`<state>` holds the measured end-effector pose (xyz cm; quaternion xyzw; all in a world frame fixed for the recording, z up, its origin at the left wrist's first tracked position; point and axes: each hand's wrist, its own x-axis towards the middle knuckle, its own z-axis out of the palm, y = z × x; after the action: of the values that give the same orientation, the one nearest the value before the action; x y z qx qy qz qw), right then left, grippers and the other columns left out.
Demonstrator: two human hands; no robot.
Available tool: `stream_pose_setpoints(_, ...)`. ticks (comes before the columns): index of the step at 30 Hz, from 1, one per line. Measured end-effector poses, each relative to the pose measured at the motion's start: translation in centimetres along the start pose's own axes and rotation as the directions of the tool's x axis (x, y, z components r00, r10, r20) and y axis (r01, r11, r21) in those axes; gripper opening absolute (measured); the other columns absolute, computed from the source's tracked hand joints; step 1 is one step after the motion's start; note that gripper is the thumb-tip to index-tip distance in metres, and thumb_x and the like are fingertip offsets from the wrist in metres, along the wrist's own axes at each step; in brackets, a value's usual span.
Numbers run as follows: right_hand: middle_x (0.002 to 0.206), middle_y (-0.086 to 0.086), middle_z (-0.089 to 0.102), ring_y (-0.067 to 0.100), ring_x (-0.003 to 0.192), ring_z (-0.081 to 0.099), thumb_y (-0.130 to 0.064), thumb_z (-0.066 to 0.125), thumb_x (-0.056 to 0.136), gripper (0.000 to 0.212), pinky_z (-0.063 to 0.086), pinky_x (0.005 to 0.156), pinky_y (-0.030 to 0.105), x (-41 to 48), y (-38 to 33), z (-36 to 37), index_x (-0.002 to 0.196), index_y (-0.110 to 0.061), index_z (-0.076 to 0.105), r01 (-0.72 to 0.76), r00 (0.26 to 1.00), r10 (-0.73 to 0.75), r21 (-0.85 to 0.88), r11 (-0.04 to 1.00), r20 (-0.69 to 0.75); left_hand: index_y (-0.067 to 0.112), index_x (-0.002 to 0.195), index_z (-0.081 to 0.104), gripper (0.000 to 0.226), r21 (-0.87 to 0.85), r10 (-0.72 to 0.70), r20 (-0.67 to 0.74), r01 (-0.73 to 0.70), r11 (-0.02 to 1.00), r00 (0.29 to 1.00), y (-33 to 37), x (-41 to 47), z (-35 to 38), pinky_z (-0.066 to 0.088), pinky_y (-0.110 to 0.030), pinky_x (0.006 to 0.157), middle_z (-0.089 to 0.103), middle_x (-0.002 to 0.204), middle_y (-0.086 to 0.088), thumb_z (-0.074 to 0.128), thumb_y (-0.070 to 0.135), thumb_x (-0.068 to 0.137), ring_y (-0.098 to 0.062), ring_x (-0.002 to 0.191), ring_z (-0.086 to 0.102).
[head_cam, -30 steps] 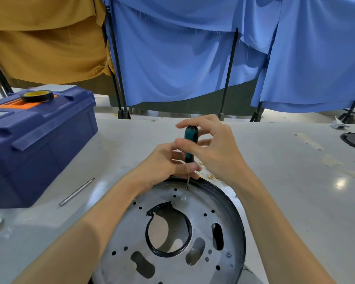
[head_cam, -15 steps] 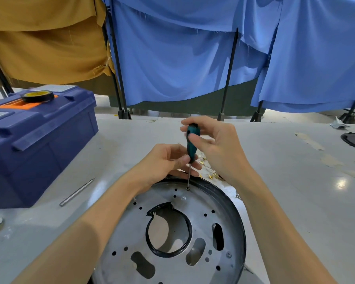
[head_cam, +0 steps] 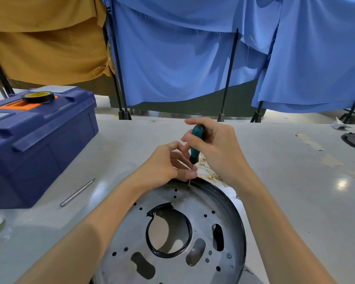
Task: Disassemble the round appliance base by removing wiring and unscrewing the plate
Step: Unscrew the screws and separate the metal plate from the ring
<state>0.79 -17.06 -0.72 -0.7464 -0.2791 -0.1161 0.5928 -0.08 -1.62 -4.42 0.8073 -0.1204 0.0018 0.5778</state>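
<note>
Right hand (head_cam: 215, 148) is closed on teal-handled screwdriver (head_cam: 197, 140), regripped lower since earlier; left hand (head_cam: 168, 162) pinches its shaft below. Round perforated metal plate (head_cam: 203, 206) screw still being loosened.

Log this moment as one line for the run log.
step: unscrewing plate | right hand: grips screwdriver, tip at far-edge screw hole | left hand: fingers steady shaft | metal plate: still on base

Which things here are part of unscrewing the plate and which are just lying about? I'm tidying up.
In use: screwdriver, right hand, left hand, round plate.

Lying about: blue toolbox, tape roll, loose metal bit, gold connectors.
</note>
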Motion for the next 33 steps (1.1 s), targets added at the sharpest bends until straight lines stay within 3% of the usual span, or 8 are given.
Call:
stream_pose_setpoints(3, 0.089, 0.019, 0.065, 0.022, 0.073, 0.070, -0.005, 0.058, 0.094, 0.024, 0.060, 0.069, 0.042, 0.1, -0.7, -1.2, 0.118, -0.009, 0.060, 0.040, 0.997, -0.031, 0.122, 0.992, -0.077, 0.007, 0.080, 0.065, 0.022, 0.199, 0.023, -0.021, -0.018, 0.980, 1.000, -0.1, 0.0, -0.2, 0.056, -0.026, 0.056, 0.070, 0.077, -0.011, 0.083, 0.003, 0.069, -0.021, 0.066, 0.066)
stream_pose_setpoints(6, 0.080, 0.008, 0.062, 0.017, 0.067, 0.064, -0.008, 0.053, 0.097, 0.019, 0.058, 0.064, 0.041, 0.3, -1.0, -2.7, 0.113, -0.014, 0.060, 0.084, 0.985, -0.048, 0.222, 0.971, -0.165, 0.016, 0.078, 0.073, 0.016, 0.494, 0.002, 0.074, -0.039, 0.868, 0.997, -0.1, 0.1, 0.0, 0.052, -0.025, 0.055, 0.068, 0.070, -0.003, 0.085, 0.011, 0.068, -0.008, 0.057, 0.059)
stream_pose_setpoints(11, 0.071, 0.003, 0.059, 0.009, 0.055, 0.055, -0.012, 0.063, 0.091, 0.010, 0.050, 0.053, 0.024, 0.5, 0.4, -3.6, 0.100, -0.016, 0.066, -0.026, 0.994, 0.019, -0.057, 0.998, -0.109, 0.020, 0.093, 0.075, 0.020, 0.755, -0.037, 0.102, -0.053, 0.654, 0.994, -0.1, 0.5, 0.6, 0.053, -0.030, 0.073, 0.071, 0.088, 0.001, 0.080, 0.024, 0.074, -0.017, 0.079, 0.064)
stream_pose_setpoints(16, 0.072, 0.003, 0.061, 0.017, 0.057, 0.059, -0.015, 0.077, 0.079, 0.012, 0.052, 0.059, 0.026, 0.4, 2.4, -2.7, 0.086, -0.011, 0.068, -0.136, 0.920, 0.294, -0.492, 0.860, 0.259, 0.019, 0.107, 0.071, 0.025, 0.869, -0.054, 0.149, -0.105, 0.484, 0.987, -0.1, 0.3, 1.2, 0.048, -0.032, 0.074, 0.064, 0.102, -0.004, 0.070, 0.027, 0.084, -0.026, 0.094, 0.060)
stream_pose_setpoints(19, 0.080, 0.007, 0.064, 0.021, 0.071, 0.058, -0.013, 0.077, 0.076, 0.011, 0.051, 0.068, 0.033, 0.5, 3.3, -1.8, 0.083, -0.009, 0.069, -0.103, 0.843, 0.406, -0.636, 0.765, 0.352, 0.019, 0.107, 0.071, 0.021, 0.898, -0.077, 0.176, -0.128, 0.421, 0.981, 0.1, 0.3, 1.5, 0.045, -0.034, 0.071, 0.061, 0.104, -0.007, 0.063, 0.024, 0.088, -0.030, 0.095, 0.059)
stream_pose_setpoints(26, 0.065, 0.008, 0.052, 0.023, 0.060, 0.046, -0.001, 0.068, 0.072, 0.009, 0.037, 0.052, 0.028, 0.2, 4.2, -1.2, 0.080, 0.002, 0.065, -0.141, 0.814, 0.468, -0.663, 0.735, 0.346, 0.007, 0.101, 0.059, 0.011, 0.955, -0.059, 0.293, -0.289, 0.073, 0.954, 0.4, -0.3, 2.8, 0.031, -0.035, 0.061, 0.054, 0.103, -0.010, 0.051, 0.010, 0.094, -0.029, 0.081, 0.052)
stream_pose_setpoints(29, 0.063, 0.007, 0.046, 0.022, 0.058, 0.039, 0.000, 0.067, 0.071, 0.008, 0.032, 0.051, 0.027, 0.2, 4.1, -1.2, 0.071, 0.002, 0.060, -0.149, 0.814, 0.470, -0.659, 0.737, 0.342, 0.003, 0.103, 0.056, 0.023, 0.936, -0.064, 0.350, -0.352, -0.015, 0.935, 0.8, -0.4, 3.5, 0.031, -0.035, 0.059, 0.054, 0.103, -0.015, 0.053, -0.009, 0.083, -0.031, 0.083, 0.052)
stream_pose_setpoints(33, 0.063, 0.008, 0.047, 0.023, 0.060, 0.041, 0.004, 0.064, 0.071, 0.007, 0.033, 0.051, 0.028, 0.3, 4.2, -1.1, 0.069, -0.001, 0.060, -0.136, 0.813, 0.461, -0.653, 0.745, 0.356, 0.001, 0.106, 0.057, 0.028, 0.904, -0.058, 0.408, -0.412, -0.117, 0.911, 1.2, -0.5, 4.2, 0.031, -0.032, 0.060, 0.058, 0.104, -0.017, 0.050, -0.013, 0.083, -0.031, 0.086, 0.056)
